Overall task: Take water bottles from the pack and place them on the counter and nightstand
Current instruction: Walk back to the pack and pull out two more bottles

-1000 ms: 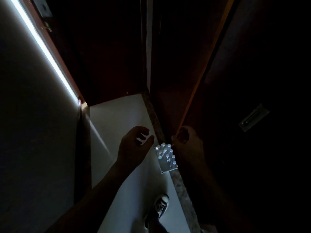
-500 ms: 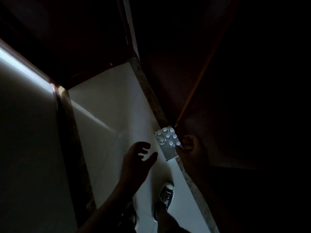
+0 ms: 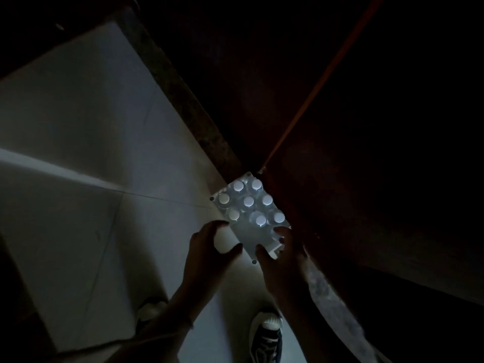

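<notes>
A shrink-wrapped pack of water bottles (image 3: 246,233) stands on the pale floor against a dark wooden panel. Several white caps (image 3: 248,201) fill its far part, while the near part shows only flat wrap. My left hand (image 3: 207,247) curves in a C at the pack's near left edge, fingertips and thumb tip touching it, with floor visible between them. At the near right corner my right hand (image 3: 285,255) has thumb and fingers closed on the torn wrap. The room is very dark.
Pale floor tiles (image 3: 91,127) spread to the left. A speckled stone strip (image 3: 183,100) runs along the foot of the dark wooden panels (image 3: 327,100) on the right. My dark sneaker (image 3: 267,336) stands just below the hands.
The view has dropped closer to the pack. Both hands have moved in from hovering above it to its near end, the left to the left edge, the right onto the corner.
</notes>
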### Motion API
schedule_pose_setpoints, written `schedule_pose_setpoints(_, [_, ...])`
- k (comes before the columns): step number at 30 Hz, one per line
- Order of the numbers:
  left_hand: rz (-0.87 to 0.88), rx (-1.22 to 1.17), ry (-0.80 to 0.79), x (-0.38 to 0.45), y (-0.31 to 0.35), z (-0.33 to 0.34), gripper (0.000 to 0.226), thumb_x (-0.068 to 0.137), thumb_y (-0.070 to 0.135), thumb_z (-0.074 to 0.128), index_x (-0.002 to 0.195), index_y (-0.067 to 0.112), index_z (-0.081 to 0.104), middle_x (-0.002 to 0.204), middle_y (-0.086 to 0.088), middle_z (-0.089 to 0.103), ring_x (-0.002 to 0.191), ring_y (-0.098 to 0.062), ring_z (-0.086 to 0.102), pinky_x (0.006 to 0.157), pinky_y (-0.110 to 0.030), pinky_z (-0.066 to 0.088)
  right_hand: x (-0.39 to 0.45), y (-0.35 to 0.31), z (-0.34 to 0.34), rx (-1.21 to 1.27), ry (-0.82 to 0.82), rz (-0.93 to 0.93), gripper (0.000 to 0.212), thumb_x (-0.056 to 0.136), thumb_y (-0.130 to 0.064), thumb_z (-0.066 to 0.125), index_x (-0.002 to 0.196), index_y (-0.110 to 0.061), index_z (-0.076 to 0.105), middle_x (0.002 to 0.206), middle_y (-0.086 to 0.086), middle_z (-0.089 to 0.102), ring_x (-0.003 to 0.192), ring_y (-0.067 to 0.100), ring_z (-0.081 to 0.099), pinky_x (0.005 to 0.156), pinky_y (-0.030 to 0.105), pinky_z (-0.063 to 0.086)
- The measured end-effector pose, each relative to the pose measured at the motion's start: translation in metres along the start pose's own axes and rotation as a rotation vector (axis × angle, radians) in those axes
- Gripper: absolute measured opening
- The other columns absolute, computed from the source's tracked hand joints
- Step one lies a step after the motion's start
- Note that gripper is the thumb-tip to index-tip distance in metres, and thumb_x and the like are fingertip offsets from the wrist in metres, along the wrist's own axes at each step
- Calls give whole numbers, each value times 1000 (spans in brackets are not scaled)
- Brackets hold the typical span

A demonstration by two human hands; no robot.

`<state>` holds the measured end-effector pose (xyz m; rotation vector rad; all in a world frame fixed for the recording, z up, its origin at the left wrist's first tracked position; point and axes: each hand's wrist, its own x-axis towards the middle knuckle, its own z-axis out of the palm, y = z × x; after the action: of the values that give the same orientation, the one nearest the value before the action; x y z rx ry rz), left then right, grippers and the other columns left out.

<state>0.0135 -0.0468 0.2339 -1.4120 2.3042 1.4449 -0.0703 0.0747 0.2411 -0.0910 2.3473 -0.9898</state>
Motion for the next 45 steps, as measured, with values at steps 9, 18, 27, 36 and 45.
schedule_pose_setpoints(9, [231, 153, -40, 127, -128, 125, 81, 80, 34, 78, 149, 31, 35, 149, 10, 47, 125, -16, 48, 91, -24, 34, 114, 135, 130, -3, 102, -85, 79, 78, -21, 75, 143, -36, 33, 142, -8, 46, 127, 15, 49, 97, 42, 52])
schedule_pose_setpoints(18, [352, 234, 88, 157, -152, 142, 61, 75, 41, 80, 129, 22, 57, 118, 4, 70, 103, -20, 67, 78, -23, 41, 150, 147, 160, 29, 210, -86, 61, 74, -26, 81, 129, -25, 54, 125, -6, 65, 114, 18, 60, 89, 39, 52])
schedule_pose_setpoints(27, [410, 163, 140, 77, -37, 22, 71, 59, 40, 89, 122, 18, 64, 107, 5, 71, 92, -9, 58, 74, -14, 40, 76, 18, 43, -54, 3, -180, 69, 73, -35, 83, 131, -23, 49, 112, -12, 61, 100, 9, 58, 83, 30, 49])
schedule_pose_setpoints(36, [407, -253, 91, -24, 196, -183, 62, 55, 47, 78, 110, 22, 64, 98, 6, 72, 91, -6, 69, 76, -25, 54, -33, -230, -121, 470, -69, -288, 47, 70, 2, 80, 110, -7, 59, 84, 10, 73, 71, 23, 74, 57, 39, 61])
schedule_pose_setpoints(45, [676, -547, -22, -154, 421, -393, 30, 60, 23, 77, 87, 31, 68, 84, 4, 74, 80, -14, 74, 65, -29, 58, -165, -483, -278, 713, -23, -629, 38, 78, 7, 73, 113, -6, 64, 90, -3, 74, 86, 14, 74, 70, 23, 56])
